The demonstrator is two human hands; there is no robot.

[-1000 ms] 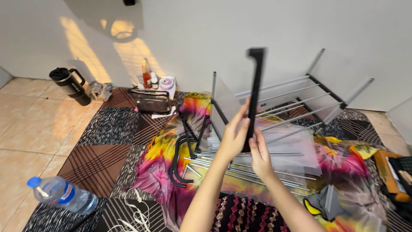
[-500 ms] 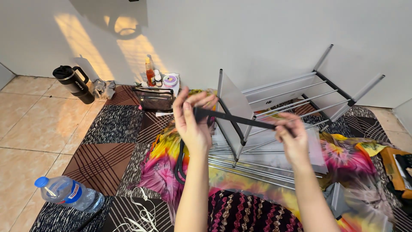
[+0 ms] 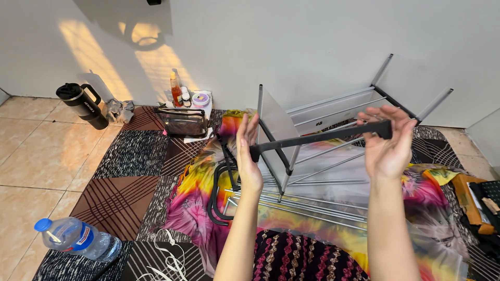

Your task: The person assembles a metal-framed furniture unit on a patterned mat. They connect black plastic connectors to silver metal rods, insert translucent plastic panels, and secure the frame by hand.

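Both hands pinch a flat matte-black bar (image 3: 319, 138) by its ends, held crosswise in the air: left hand (image 3: 248, 156) on the squared lower end, right hand (image 3: 388, 143) on the higher one. Right fingertips are hidden behind it. Just beyond sits a half-built rack (image 3: 333, 130) of grey metal tubes, its feet hidden.

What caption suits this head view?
Both hands, left hand and right hand, hold a black bar level above a metal rack.

A plain white wall (image 3: 312, 47) catches warm patches of sunlight (image 3: 88, 57) at left. Beige floor tiles (image 3: 36, 156) border a dark patterned rug (image 3: 120, 192).
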